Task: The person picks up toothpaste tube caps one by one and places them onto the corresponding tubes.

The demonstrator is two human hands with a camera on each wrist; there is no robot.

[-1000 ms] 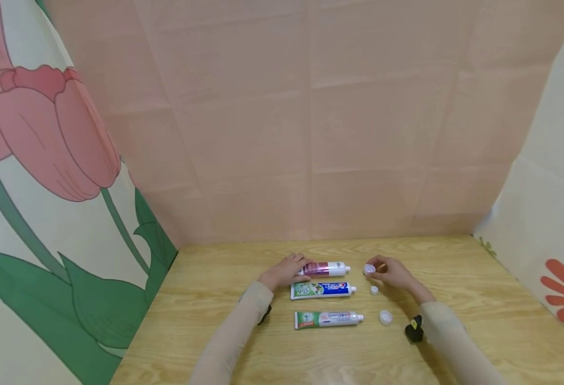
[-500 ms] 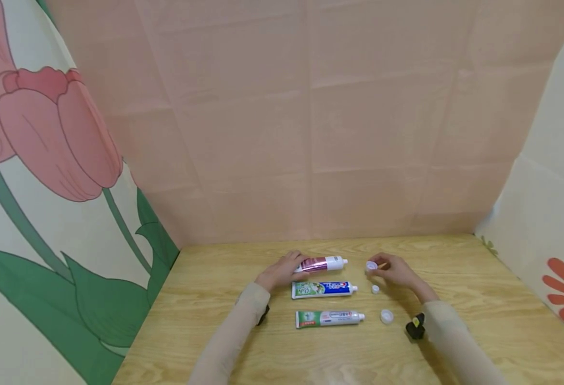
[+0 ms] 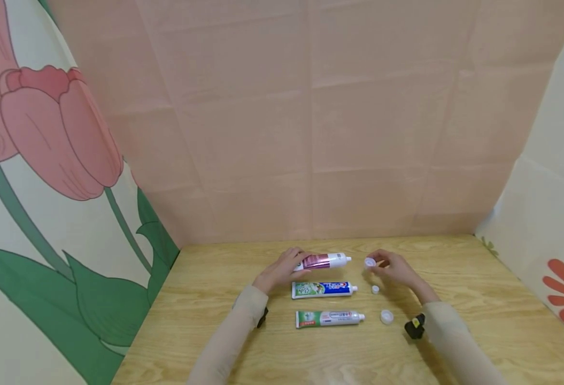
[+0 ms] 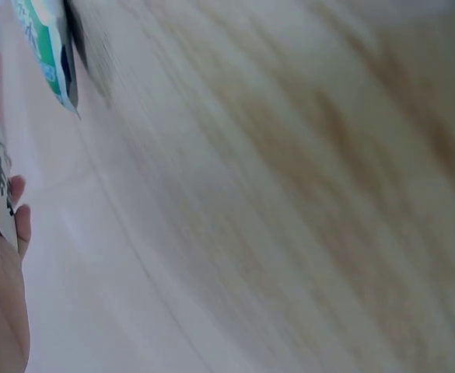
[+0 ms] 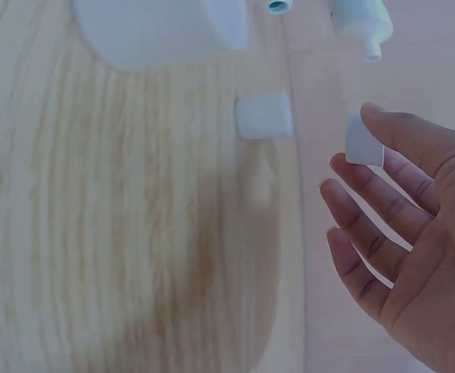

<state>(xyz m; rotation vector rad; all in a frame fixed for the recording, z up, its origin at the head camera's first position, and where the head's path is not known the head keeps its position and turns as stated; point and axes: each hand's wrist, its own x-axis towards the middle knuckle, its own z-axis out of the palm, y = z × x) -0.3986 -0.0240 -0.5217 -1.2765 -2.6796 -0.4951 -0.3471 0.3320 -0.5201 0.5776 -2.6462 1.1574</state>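
My left hand [image 3: 285, 266] grips the back end of a pink-and-white toothpaste tube [image 3: 322, 261], whose bare nozzle points right. In the left wrist view fingers curl round the tube [image 4: 1, 171] at the left edge. Between thumb and fingertips, my right hand [image 3: 394, 269] pinches a white cap [image 3: 370, 262], its hollow side turned toward the tube. The right wrist view shows this cap [image 5: 364, 141] a short way from the uncapped nozzle [image 5: 372, 51].
Nearer me lie a blue-and-green toothpaste tube [image 3: 322, 290] and a green-and-white one [image 3: 330, 318], both uncapped. A small white cap [image 3: 375, 290] and a larger white cap [image 3: 386, 316] rest right of them on the wooden table [image 3: 205, 310]. A pink backdrop [image 3: 262, 133] stands behind.
My left hand has raised the pink-and-white tube off the table, and its nozzle end has tilted up. My right hand has lifted its cap slightly. The other tubes and caps stay put.
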